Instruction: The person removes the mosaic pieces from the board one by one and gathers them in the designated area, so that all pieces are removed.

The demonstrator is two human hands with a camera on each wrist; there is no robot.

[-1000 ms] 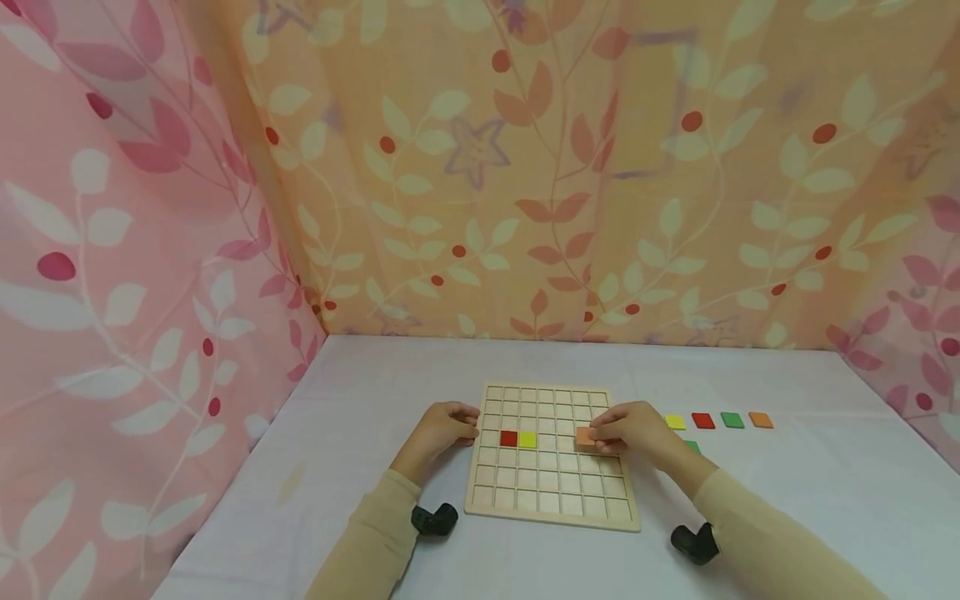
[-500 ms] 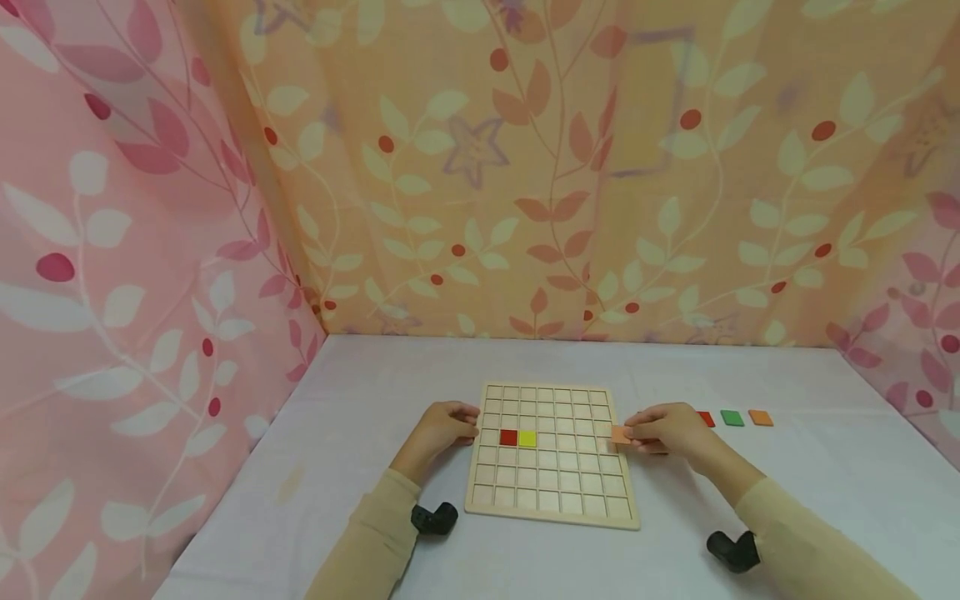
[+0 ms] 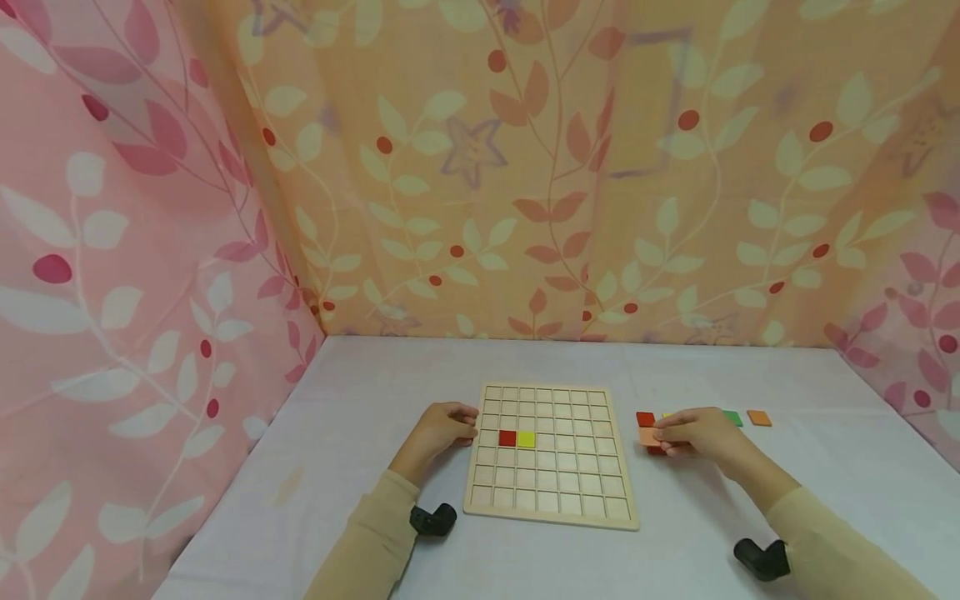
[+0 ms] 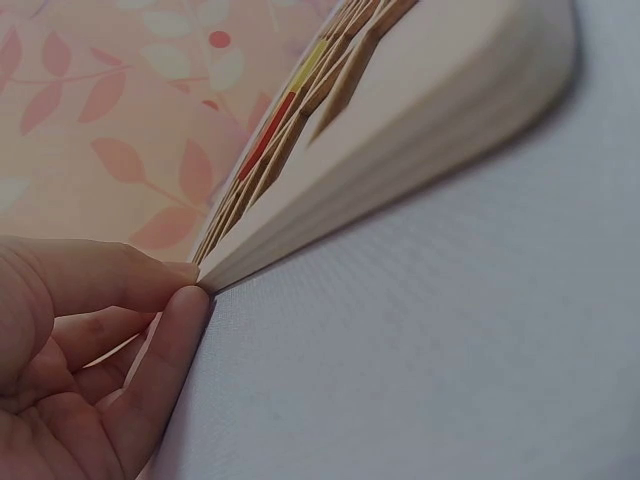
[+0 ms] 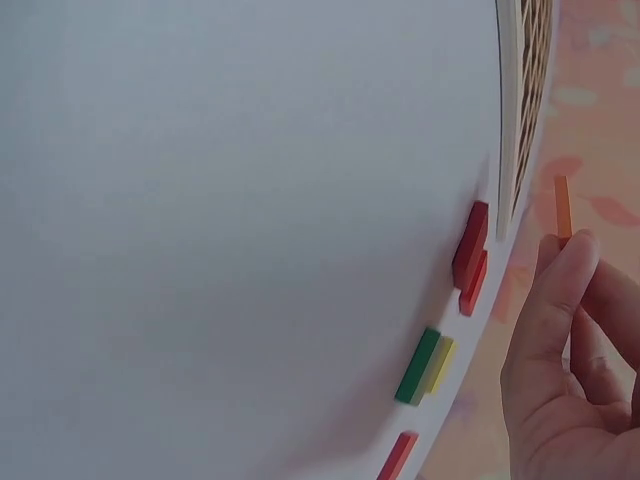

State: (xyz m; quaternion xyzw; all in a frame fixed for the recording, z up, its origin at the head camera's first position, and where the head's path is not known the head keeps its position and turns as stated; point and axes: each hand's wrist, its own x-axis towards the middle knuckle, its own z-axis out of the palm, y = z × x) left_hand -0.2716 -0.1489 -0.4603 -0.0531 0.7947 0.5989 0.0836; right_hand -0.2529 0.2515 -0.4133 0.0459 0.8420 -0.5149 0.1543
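Observation:
A square wooden grid board [image 3: 551,521] lies on the table, with a red tile [image 3: 507,438] and a yellow tile [image 3: 527,439] side by side in its cells. At its left edge, my left hand [image 3: 438,432] pinches the rim between thumb and finger; the left wrist view shows the fingertips [image 4: 195,290] meeting there. My right hand [image 3: 701,432] pinches an orange tile [image 3: 647,436] by one side, just right of the board. In the right wrist view the orange tile [image 5: 564,205] stands on edge above the fingertips, raised over the tabletop tiles.
Two rows of loose tiles lie right of the board: a red tile [image 3: 645,418], a green tile [image 3: 732,417] and an orange tile [image 3: 759,417] show at the back. My right hand partly covers others; a nearer green tile [image 5: 418,366] shows at the right wrist. Patterned curtains [image 3: 450,250] surround the table.
My right hand has carried the orange tile rightward, from over the board's right part to above the loose tiles. The back red tile beside the board has come into view. My left hand stays put.

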